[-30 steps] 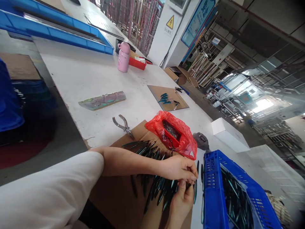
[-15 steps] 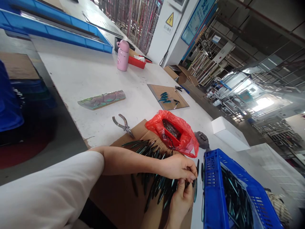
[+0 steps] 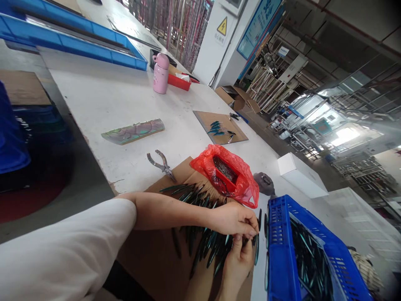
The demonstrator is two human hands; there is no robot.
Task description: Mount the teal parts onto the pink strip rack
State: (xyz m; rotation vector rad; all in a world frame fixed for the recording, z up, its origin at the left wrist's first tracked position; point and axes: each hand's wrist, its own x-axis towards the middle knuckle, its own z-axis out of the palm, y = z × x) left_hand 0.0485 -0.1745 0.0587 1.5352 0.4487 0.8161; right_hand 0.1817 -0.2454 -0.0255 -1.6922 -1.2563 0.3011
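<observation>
Grip of left hand (image 3: 233,219) pinched closed, right hand (image 3: 238,261) likewise beside it, anything held too hidden to tell

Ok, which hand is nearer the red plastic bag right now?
Left. The left hand is just below the red bag in the picture; the right hand is farther down, below the left.

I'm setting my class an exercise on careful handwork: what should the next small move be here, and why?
Probably ease the left hand and right hand slightly apart to check the work: their bent fingers meet near the edge of the cardboard, largely hiding whatever lies between them, and slender dark pieces lie crowded close by, so a slip could go unseen.
</observation>
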